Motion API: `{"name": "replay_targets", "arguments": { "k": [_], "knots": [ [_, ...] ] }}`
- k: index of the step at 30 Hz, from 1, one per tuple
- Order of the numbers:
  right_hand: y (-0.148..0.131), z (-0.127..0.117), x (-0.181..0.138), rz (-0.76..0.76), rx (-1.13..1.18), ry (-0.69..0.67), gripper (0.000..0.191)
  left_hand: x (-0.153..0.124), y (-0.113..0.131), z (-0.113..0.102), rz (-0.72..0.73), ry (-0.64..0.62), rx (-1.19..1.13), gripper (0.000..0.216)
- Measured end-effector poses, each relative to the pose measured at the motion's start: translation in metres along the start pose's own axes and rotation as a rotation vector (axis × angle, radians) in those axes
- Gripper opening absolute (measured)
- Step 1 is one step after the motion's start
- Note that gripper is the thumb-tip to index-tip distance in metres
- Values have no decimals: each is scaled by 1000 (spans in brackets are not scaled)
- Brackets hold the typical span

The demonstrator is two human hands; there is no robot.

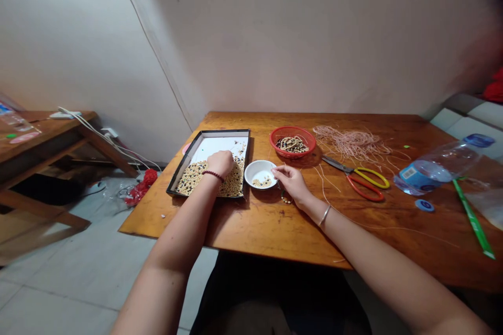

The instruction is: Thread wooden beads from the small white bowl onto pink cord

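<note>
My left hand (pixel 220 163) is closed, knuckles up, over the loose beads (pixel 192 179) in a black-edged shallow tray (pixel 173 180). Its fingertips are hidden, so I cannot see what they hold. My right hand (pixel 291 182) pinches a thin cord at the right rim of a small white bowl (pixel 254 168). Below those fingers hangs a short string of beads (pixel 286 198), touching or close to the tabletop. A few pale beads (pixel 262 182) lie in the bowl.
Behind the bowl stands a red plastic basket (pixel 280 152) of strung beads. To the right are a tangle of pink cord (pixel 353 142), scissors (pixel 346 168) with red and yellow handles, a plastic bottle (pixel 436 167), its blue cap (pixel 425 205) and a green stick (pixel 473 217).
</note>
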State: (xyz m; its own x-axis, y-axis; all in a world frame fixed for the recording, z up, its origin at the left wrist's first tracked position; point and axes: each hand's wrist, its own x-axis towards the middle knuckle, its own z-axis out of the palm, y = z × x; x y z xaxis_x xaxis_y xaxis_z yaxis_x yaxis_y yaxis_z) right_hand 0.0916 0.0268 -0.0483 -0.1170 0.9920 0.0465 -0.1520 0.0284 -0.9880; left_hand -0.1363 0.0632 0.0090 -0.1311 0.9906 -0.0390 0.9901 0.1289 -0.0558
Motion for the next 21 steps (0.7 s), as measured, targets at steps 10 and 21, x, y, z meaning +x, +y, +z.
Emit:
{"name": "replay_targets", "arguments": {
  "k": [10, 21],
  "knots": [
    [2, 0, 2, -10, 3, -1, 32, 1, -2, 4, 2, 43, -130, 23],
    [0, 1, 1, -121, -123, 1, 28, 0, 19, -10, 426, -53, -814, 38]
  ]
}}
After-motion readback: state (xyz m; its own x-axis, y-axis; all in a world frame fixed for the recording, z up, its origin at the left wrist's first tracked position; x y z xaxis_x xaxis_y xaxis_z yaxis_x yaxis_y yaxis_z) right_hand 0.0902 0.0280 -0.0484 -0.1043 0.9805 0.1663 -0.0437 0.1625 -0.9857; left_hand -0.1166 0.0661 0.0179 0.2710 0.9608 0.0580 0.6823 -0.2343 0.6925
